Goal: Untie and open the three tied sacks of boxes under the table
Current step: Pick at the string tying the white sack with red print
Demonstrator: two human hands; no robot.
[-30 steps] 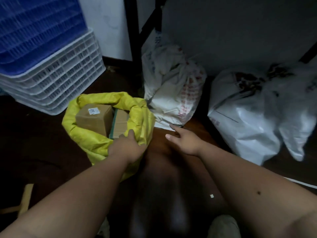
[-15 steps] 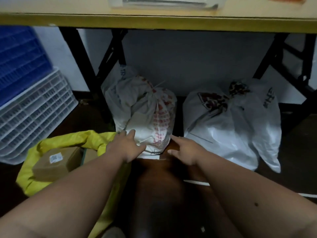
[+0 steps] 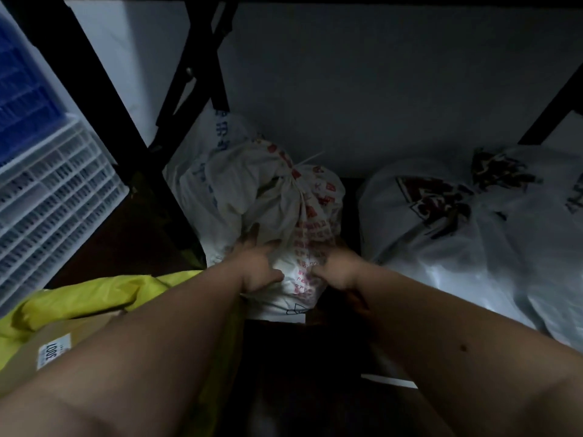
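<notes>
The middle white sack (image 3: pixel 277 203) with red print stands under the table, its neck tied with a string (image 3: pixel 298 184). My left hand (image 3: pixel 255 266) lies on its front left, fingers spread up the cloth. My right hand (image 3: pixel 339 268) holds its lower right side, thumb on the front and fingers hidden round the side. A second white sack (image 3: pixel 467 234) with dark print stands tied at the right. The yellow sack (image 3: pixel 94 298) at lower left is open, and a labelled cardboard box (image 3: pixel 63 342) shows inside it.
Black table legs (image 3: pixel 104 99) slant down just left of the middle sack. Stacked white crates (image 3: pixel 53 197) and blue crates (image 3: pixel 22 99) fill the left side. A pale wall closes the back. The floor is dark brown.
The view has moved in under the table. Both hands went forward from the yellow sack's rim and the floor onto the front of the middle white sack.
</notes>
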